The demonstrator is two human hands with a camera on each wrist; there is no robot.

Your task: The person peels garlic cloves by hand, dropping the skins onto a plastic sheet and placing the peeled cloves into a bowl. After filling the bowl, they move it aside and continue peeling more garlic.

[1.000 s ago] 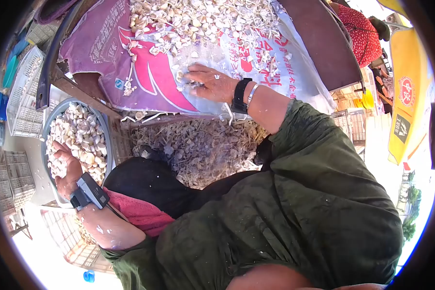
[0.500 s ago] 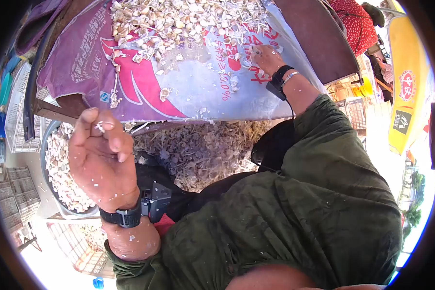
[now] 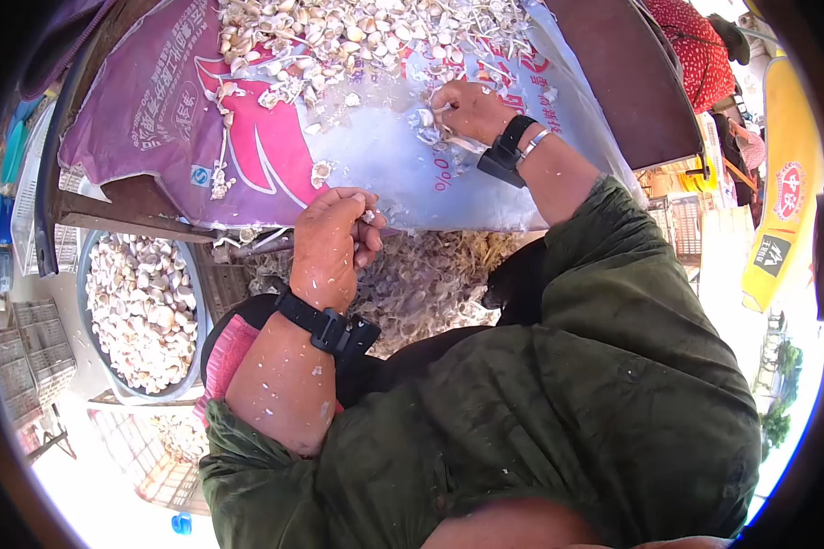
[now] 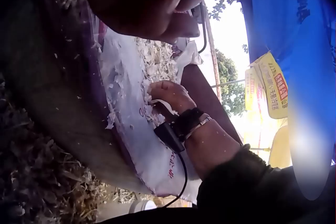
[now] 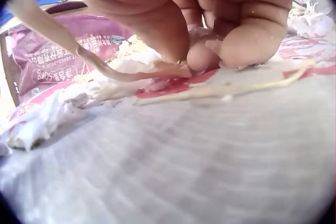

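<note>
Over the near edge of the printed sack [image 3: 384, 174], the left hand [image 3: 325, 247] has its fingers curled and pinches a small white garlic piece [image 3: 368, 217]. Its curled fingers also fill the top of the left wrist view. The right hand [image 3: 474, 112] is low over the sack, beside the near edge of a garlic heap [image 3: 357, 37]. In the right wrist view, the right hand [image 5: 226, 19] pinches a dry stalk [image 5: 118, 74] between curled thumb and fingers. Another thin stalk [image 5: 226, 90] lies on the sack below them.
A round tub [image 3: 204, 302] of garlic cloves [image 3: 146, 311] stands at the left, near plastic crates [image 3: 37, 339]. Husks [image 3: 421, 293] lie below the sack's near edge. Another person in red dotted clothing [image 3: 691, 55] is at the upper right.
From the tub, the left hand has risen and moved right to the sack's edge, its fingers now curled. The right hand went right across the sack, then came back left toward the heap.
</note>
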